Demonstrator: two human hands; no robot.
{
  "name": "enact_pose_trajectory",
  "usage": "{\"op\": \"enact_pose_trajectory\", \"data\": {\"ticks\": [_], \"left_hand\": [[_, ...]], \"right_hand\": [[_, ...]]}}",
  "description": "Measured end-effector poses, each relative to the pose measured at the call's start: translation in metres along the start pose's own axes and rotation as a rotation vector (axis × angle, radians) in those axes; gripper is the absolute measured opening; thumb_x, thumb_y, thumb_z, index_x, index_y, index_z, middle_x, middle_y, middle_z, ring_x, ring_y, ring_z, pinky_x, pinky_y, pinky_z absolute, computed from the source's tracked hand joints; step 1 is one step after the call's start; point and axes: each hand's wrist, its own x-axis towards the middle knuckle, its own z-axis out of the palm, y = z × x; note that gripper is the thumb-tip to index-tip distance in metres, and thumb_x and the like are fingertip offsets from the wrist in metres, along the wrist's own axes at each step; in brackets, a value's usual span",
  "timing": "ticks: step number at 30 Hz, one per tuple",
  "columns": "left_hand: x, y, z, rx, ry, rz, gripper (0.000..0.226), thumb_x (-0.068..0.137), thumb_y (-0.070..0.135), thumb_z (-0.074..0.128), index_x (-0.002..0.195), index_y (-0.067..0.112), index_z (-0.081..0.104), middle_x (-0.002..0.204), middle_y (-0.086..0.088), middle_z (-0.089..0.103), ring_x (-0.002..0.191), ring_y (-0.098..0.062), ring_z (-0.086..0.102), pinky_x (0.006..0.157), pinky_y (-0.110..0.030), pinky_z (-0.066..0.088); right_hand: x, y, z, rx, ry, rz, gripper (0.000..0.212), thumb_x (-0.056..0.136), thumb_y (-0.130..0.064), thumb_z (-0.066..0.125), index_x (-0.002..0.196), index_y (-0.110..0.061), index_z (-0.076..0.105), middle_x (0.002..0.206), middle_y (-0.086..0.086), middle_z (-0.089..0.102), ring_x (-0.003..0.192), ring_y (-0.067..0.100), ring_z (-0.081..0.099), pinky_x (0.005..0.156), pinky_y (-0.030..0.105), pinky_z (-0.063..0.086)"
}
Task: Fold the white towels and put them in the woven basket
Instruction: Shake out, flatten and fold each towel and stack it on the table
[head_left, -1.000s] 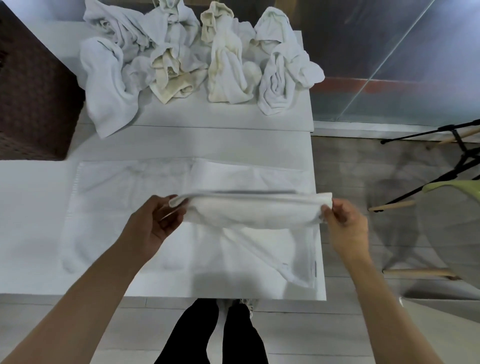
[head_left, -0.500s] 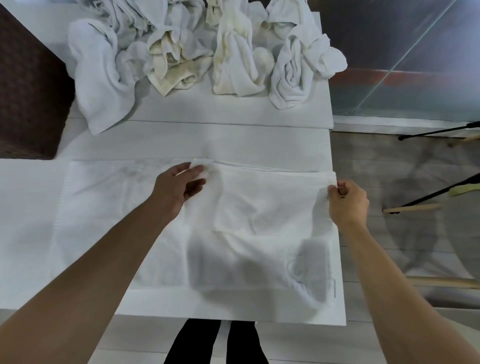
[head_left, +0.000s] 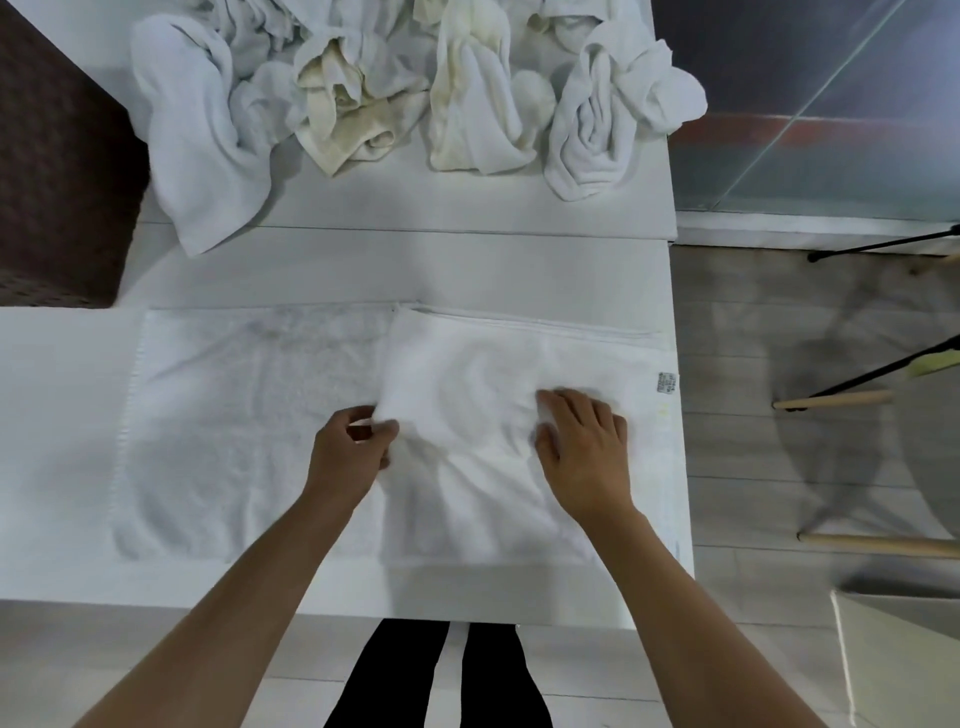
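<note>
The basket (head_left: 57, 171) stands at the tabletop's far left corner, contents unseen. Unfolded towels (head_left: 395, 88) crowd the far edge. One towel (head_left: 249, 426) lies half-folded near the front edge; left hand (head_left: 348, 457) pinches its flap, right hand (head_left: 587, 452) presses flat.

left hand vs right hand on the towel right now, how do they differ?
The left hand pinches the folded flap's left edge with curled fingers; the right hand lies flat, fingers extended, pressing the flap's top. Left sits at the fold edge, right nearer the label side. Both touch the same spread towel.
</note>
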Motion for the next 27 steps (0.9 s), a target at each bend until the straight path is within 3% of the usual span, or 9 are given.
{"op": "enact_pose_trajectory", "data": {"ticks": [4, 8, 11, 15, 17, 19, 23, 25, 27], "left_hand": [[0.007, 0.016, 0.005, -0.04, -0.009, -0.061, 0.031, 0.089, 0.023, 0.075, 0.116, 0.014, 0.06, 0.092, -0.006, 0.067, 0.075, -0.019, 0.064, 0.071, -0.033, 0.06], [0.007, 0.024, 0.014, -0.13, -0.01, -0.204, 0.03, 0.086, 0.017, 0.075, 0.11, 0.001, 0.066, 0.085, -0.008, 0.064, 0.071, -0.02, 0.062, 0.071, -0.038, 0.06], [-0.01, 0.035, 0.025, 0.128, 0.033, 0.028, 0.031, 0.081, 0.029, 0.075, 0.106, 0.014, 0.064, 0.095, 0.001, 0.068, 0.079, -0.02, 0.07, 0.075, -0.038, 0.06], [-0.051, 0.051, 0.054, 0.254, -0.003, 0.321, 0.021, 0.083, 0.023, 0.075, 0.094, 0.021, 0.057, 0.088, 0.012, 0.061, 0.079, -0.001, 0.06, 0.062, -0.009, 0.043], [-0.067, 0.053, 0.072, 0.24, -0.085, 0.415, 0.023, 0.082, 0.021, 0.076, 0.094, 0.025, 0.056, 0.094, 0.011, 0.063, 0.085, 0.001, 0.061, 0.07, -0.014, 0.048], [-0.079, 0.054, 0.089, 0.269, -0.154, 0.487, 0.025, 0.082, 0.021, 0.075, 0.095, 0.027, 0.055, 0.1, 0.011, 0.062, 0.087, -0.001, 0.062, 0.076, -0.026, 0.054], [-0.093, 0.058, 0.114, 0.297, -0.347, 0.657, 0.028, 0.081, 0.03, 0.078, 0.097, 0.024, 0.055, 0.103, 0.014, 0.057, 0.095, -0.006, 0.059, 0.081, -0.027, 0.052], [-0.096, 0.056, 0.119, 0.371, -0.429, 0.741, 0.036, 0.084, 0.047, 0.071, 0.111, 0.028, 0.056, 0.122, 0.018, 0.055, 0.113, -0.004, 0.053, 0.097, -0.023, 0.043], [-0.092, 0.051, 0.122, 0.516, -0.399, 0.771, 0.043, 0.089, 0.059, 0.053, 0.123, 0.032, 0.055, 0.138, 0.017, 0.049, 0.129, -0.007, 0.044, 0.107, -0.025, 0.032]], "right_hand": [[0.001, 0.002, 0.001, 0.026, -0.038, 0.051, 0.038, 0.091, -0.027, 0.054, 0.127, -0.024, 0.065, 0.128, -0.005, 0.063, 0.116, 0.024, 0.054, 0.094, 0.04, 0.039], [0.003, 0.001, -0.004, 0.125, -0.11, 0.136, 0.04, 0.093, -0.038, 0.048, 0.128, -0.028, 0.065, 0.131, -0.008, 0.061, 0.121, 0.022, 0.053, 0.096, 0.035, 0.034], [0.014, -0.007, -0.016, 0.244, -0.176, 0.248, 0.029, 0.1, -0.04, 0.055, 0.126, -0.031, 0.065, 0.129, -0.011, 0.061, 0.123, 0.019, 0.052, 0.097, 0.031, 0.031], [0.031, -0.026, -0.047, 0.56, -0.205, 0.429, 0.029, 0.1, -0.055, 0.052, 0.109, -0.034, 0.069, 0.107, -0.018, 0.067, 0.105, 0.006, 0.062, 0.096, 0.033, 0.045], [0.041, -0.036, -0.061, 0.791, -0.195, 0.512, 0.038, 0.096, -0.061, 0.055, 0.104, -0.027, 0.071, 0.099, -0.012, 0.073, 0.089, 0.006, 0.071, 0.085, 0.031, 0.052], [0.049, -0.039, -0.07, 0.923, -0.176, 0.563, 0.036, 0.093, -0.054, 0.066, 0.097, -0.019, 0.072, 0.091, -0.005, 0.076, 0.077, 0.01, 0.074, 0.077, 0.034, 0.059], [0.054, -0.021, -0.082, 0.738, -0.042, 0.557, 0.027, 0.09, -0.023, 0.069, 0.073, -0.009, 0.052, 0.06, -0.002, 0.053, 0.051, 0.007, 0.047, 0.054, 0.027, 0.041], [0.052, -0.001, -0.087, 0.703, 0.015, 0.587, 0.028, 0.091, -0.019, 0.065, 0.074, -0.004, 0.049, 0.062, 0.001, 0.048, 0.051, 0.009, 0.042, 0.053, 0.027, 0.037], [0.049, 0.021, -0.093, 0.715, 0.016, 0.624, 0.026, 0.093, -0.018, 0.065, 0.083, 0.004, 0.052, 0.068, 0.005, 0.052, 0.056, 0.015, 0.047, 0.051, 0.028, 0.04]]}}
